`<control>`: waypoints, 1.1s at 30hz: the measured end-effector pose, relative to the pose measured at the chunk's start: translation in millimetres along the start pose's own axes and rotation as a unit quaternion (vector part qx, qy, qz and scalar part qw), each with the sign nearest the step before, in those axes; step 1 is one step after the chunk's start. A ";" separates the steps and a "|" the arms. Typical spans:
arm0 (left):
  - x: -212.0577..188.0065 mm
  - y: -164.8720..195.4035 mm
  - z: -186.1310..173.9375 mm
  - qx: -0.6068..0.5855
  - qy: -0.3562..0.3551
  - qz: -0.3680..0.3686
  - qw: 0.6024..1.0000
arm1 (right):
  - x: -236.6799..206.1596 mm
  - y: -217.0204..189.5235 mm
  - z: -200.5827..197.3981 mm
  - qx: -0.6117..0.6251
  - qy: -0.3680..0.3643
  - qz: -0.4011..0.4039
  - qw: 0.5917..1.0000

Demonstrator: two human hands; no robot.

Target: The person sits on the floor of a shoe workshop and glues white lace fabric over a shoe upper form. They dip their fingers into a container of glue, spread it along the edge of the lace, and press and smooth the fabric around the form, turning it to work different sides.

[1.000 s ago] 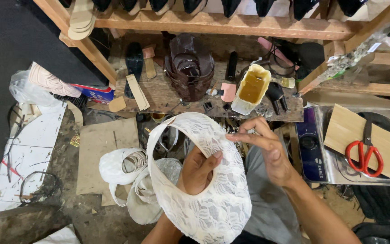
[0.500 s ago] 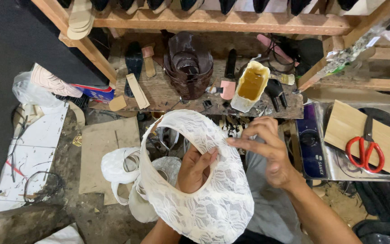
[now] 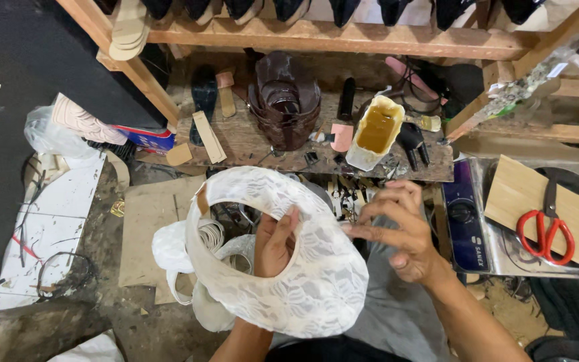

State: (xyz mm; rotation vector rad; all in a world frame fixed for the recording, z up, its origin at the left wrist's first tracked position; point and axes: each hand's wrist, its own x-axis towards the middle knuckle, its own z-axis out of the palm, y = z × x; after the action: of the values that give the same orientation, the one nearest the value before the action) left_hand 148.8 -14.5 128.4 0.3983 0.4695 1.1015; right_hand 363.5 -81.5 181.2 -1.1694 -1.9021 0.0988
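My left hand (image 3: 275, 243) is pushed up through the opening of a white lace shoe upper (image 3: 306, 281), fingers curled on its inner edge. The lace piece loops around that hand and arches up to the left. My right hand (image 3: 397, 228) sits at the right edge of the lace, fingertips pinching or pressing its rim where the two hands meet. Both hands are held above my lap, in front of a low wooden work board (image 3: 249, 144).
On the board stand a dark brown shoe last (image 3: 284, 100) and a yellowish glue container (image 3: 374, 131). Red scissors (image 3: 545, 231) lie on a wooden plank at the right. A white plastic bag (image 3: 172, 251) and cardboard (image 3: 145, 228) lie on the floor at the left; shoes line the shelf above.
The lace upper has been turned and pulled lower around my left hand. My right hand shifted slightly down along its right edge.
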 end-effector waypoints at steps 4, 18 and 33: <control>-4.9 30.3 -9.7 0.232 -0.055 -0.062 0.969 | 8.2 48.3 -4.3 -0.079 0.015 0.142 0.987; 4.8 0.0 -74.7 0.099 -0.032 -0.105 0.989 | 45.8 111.9 6.9 -0.320 -0.112 0.166 0.926; -10.1 -16.2 -19.5 0.087 -0.044 -0.152 0.984 | -5.6 -0.8 7.5 0.390 -0.025 0.231 0.891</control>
State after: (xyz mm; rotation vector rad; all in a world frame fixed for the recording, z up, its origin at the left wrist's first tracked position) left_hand 146.5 -28.7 105.3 0.5070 0.5311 0.7466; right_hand 358.5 -83.5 173.4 -1.0067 -1.3491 1.0594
